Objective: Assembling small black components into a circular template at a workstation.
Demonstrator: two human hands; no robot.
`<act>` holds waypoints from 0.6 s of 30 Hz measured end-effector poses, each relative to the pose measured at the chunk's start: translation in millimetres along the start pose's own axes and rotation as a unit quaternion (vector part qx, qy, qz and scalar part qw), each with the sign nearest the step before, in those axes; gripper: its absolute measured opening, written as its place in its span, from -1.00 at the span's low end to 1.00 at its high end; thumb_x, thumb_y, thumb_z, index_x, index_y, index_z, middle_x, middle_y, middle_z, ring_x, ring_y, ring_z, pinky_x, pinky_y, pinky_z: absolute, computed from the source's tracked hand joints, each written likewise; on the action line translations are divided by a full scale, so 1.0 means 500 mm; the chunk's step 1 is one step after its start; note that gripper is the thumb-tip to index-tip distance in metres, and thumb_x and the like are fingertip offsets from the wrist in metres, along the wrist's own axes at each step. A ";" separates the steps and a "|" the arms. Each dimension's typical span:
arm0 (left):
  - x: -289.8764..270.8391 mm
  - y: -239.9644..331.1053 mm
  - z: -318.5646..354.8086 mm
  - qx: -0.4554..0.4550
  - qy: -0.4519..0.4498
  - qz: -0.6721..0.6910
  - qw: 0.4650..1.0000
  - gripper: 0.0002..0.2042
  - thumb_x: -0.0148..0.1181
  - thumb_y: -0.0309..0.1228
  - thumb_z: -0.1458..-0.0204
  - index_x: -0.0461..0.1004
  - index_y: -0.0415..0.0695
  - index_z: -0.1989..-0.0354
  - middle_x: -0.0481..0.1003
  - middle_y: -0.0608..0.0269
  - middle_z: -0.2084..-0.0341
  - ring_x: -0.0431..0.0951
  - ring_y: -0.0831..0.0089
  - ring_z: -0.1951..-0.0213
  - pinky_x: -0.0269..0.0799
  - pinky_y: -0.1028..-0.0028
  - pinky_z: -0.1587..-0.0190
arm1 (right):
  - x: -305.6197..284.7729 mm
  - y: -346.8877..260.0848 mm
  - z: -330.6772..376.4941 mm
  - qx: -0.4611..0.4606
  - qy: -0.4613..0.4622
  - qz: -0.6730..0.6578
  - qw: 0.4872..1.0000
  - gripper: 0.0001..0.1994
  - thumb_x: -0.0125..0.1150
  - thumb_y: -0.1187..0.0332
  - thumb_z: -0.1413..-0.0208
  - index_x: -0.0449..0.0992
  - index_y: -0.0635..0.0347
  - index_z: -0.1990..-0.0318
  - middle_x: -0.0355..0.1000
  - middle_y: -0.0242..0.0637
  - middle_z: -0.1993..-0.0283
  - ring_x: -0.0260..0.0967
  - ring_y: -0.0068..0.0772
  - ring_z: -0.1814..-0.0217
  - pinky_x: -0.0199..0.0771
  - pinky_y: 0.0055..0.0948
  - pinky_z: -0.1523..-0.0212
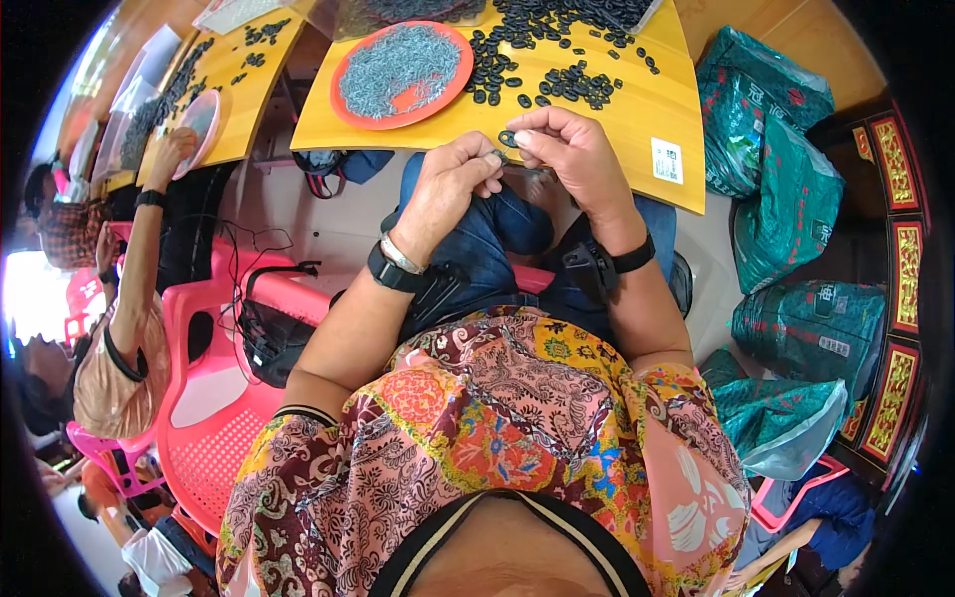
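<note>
My left hand (pixel 453 179) and my right hand (pixel 567 149) meet at the near edge of a yellow table (pixel 617 119). My right hand pinches a small black ring (pixel 508 138) between thumb and forefinger. My left hand's fingertips hold a small grey metal piece (pixel 496 156) right beside the ring. Behind the hands, many loose black rings (pixel 537 60) lie scattered on the table. An orange plate (pixel 401 75) heaped with small grey metal pieces stands to the left of them.
A pink plastic chair (pixel 214 398) stands at my left. Another person (pixel 129 328) sits at a second yellow table (pixel 244 80), one hand on a pink plate (pixel 199 119). Green sacks (pixel 786 199) are piled at my right beside a dark carved cabinet (pixel 900 249).
</note>
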State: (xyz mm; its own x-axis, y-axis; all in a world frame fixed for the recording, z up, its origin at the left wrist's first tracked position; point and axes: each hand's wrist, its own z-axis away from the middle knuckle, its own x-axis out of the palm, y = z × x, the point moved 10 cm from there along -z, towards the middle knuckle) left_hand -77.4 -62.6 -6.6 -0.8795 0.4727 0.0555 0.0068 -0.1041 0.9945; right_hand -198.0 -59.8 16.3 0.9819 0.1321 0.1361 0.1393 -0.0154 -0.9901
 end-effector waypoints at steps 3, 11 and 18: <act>0.000 -0.005 -0.001 -0.002 -0.001 0.006 1.000 -0.89 -0.04 -0.45 -0.08 0.39 -0.21 0.41 0.43 0.31 0.54 0.44 0.58 0.48 0.32 0.61 0.39 | 0.000 -0.001 0.000 0.000 0.001 -0.004 1.000 -0.85 0.09 0.49 -0.08 0.51 0.29 0.20 0.40 -0.48 0.42 0.27 -0.73 0.43 0.34 -0.72 0.36; -0.004 -0.007 -0.002 -0.008 0.013 0.038 0.999 -0.88 -0.01 -0.46 -0.07 0.39 -0.23 0.46 0.41 0.33 0.56 0.42 0.60 0.51 0.29 0.62 0.45 | 0.001 0.006 0.000 0.010 -0.004 -0.014 1.000 -0.85 0.10 0.48 -0.08 0.51 0.29 0.21 0.41 -0.48 0.42 0.28 -0.73 0.43 0.35 -0.72 0.36; -0.003 -0.004 -0.002 -0.006 0.015 0.034 0.999 -0.88 -0.01 -0.47 -0.07 0.38 -0.23 0.47 0.41 0.34 0.57 0.41 0.61 0.52 0.28 0.63 0.45 | 0.009 0.002 0.001 0.005 -0.016 -0.009 1.000 -0.84 0.11 0.47 -0.07 0.52 0.29 0.21 0.41 -0.47 0.43 0.28 -0.73 0.43 0.33 -0.72 0.37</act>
State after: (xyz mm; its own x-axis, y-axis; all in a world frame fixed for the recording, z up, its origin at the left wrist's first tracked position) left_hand -76.6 -64.1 -8.9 -0.8908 0.4382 0.1202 0.0620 -0.1449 0.9875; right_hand -193.7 -58.9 16.0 0.9745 0.1643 0.1527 0.1553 -0.0031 -0.9879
